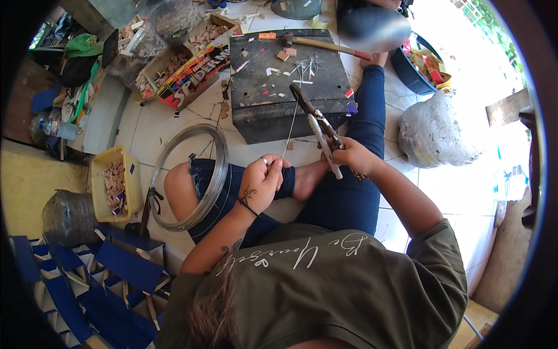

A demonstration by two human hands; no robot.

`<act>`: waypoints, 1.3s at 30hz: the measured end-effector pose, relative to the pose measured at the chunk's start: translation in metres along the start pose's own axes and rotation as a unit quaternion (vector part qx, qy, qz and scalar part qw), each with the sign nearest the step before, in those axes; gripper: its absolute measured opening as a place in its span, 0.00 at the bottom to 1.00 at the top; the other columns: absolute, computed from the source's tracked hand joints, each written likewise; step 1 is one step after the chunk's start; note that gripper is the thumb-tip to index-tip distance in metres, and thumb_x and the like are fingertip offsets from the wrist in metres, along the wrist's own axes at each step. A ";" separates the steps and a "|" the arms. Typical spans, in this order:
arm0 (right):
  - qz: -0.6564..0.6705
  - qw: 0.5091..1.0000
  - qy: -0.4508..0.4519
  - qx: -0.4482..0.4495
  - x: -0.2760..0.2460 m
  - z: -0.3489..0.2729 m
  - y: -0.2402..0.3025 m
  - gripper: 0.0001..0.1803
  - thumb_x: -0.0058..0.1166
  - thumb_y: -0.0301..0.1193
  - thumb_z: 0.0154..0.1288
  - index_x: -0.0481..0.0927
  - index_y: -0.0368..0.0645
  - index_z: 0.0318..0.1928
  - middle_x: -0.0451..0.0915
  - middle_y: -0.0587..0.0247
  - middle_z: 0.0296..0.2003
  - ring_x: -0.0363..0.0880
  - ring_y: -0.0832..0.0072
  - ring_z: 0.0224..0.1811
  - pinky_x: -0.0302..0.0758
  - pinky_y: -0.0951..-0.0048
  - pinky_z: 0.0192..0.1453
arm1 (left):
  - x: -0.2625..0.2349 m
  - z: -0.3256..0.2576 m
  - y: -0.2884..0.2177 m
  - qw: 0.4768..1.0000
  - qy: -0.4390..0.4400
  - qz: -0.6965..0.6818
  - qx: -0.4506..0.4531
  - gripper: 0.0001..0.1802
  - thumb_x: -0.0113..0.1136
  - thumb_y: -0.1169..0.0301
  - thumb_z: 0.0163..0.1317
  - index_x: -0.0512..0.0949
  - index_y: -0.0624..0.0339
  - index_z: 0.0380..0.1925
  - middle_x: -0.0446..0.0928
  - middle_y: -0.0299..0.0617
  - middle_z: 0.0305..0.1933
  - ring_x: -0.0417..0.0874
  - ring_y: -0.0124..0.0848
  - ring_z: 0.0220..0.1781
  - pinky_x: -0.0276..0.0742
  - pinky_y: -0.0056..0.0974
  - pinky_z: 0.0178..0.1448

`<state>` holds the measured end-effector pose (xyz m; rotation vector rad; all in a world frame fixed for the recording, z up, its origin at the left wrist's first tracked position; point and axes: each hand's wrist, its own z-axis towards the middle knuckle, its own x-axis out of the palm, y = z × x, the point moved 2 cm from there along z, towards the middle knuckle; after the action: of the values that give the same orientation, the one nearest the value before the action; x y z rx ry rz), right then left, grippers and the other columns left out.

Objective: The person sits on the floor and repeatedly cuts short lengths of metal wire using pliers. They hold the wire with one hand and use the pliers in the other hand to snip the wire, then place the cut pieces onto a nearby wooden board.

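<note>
My left hand (263, 181) is closed in a pinch around a thin metal wire (290, 131). From those fingers the wire runs up to the jaws of worn, rusty pliers with partly white handles (314, 118). My right hand (352, 157) is wrapped round the plier handles. The jaws point away from me, over the near part of a dark block (247, 107); whether they grip the wire I cannot tell. A large coil of wire (222, 174) leans over my bent left knee. Cut wire pieces (310, 65) lie on the block.
A hammer (331, 48) and small wood chips rest on the block. Boxes of wood pieces (189, 78) stand at the far left, a yellow bin (137, 192) nearer. Blue-covered pieces (125, 264) pile at lower left. A dark basin (401, 68) and wrapped bundle (433, 131) stand right. Another person sits opposite.
</note>
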<state>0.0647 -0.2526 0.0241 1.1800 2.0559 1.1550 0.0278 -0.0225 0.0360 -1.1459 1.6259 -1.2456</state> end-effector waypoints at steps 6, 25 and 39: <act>-0.012 0.999 -0.045 0.024 0.001 0.009 0.000 0.14 0.49 0.26 0.52 0.71 0.35 0.41 0.75 0.60 0.29 0.76 0.74 0.30 0.73 0.73 0.38 | 0.002 0.005 0.002 1.000 -0.016 0.004 0.004 0.13 0.42 0.71 0.67 0.75 0.67 0.32 0.62 0.27 0.13 0.59 0.15 0.16 0.55 0.23 0.21; 0.024 1.000 -0.004 -0.010 0.005 -0.006 0.012 0.24 0.47 0.24 0.48 0.70 0.33 0.49 0.77 0.57 0.37 0.76 0.72 0.41 0.72 0.73 0.48 | -0.006 0.020 0.006 0.998 -0.042 -0.041 0.019 0.12 0.43 0.71 0.67 0.74 0.66 0.33 0.61 0.27 0.14 0.58 0.14 0.15 0.53 0.23 0.20; -0.065 0.994 0.069 -0.049 0.008 -0.017 0.024 0.37 0.44 0.21 0.45 0.60 0.36 0.62 0.75 0.55 0.45 0.72 0.70 0.50 0.69 0.74 0.52 | -0.001 0.026 0.000 0.991 -0.056 0.091 0.080 0.10 0.45 0.72 0.66 0.76 0.65 0.32 0.60 0.26 0.14 0.57 0.14 0.16 0.54 0.25 0.21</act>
<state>0.0587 -0.2459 0.0537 0.9292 2.1162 1.2903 0.0523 -0.0291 0.0304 -0.9303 1.4841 -1.1508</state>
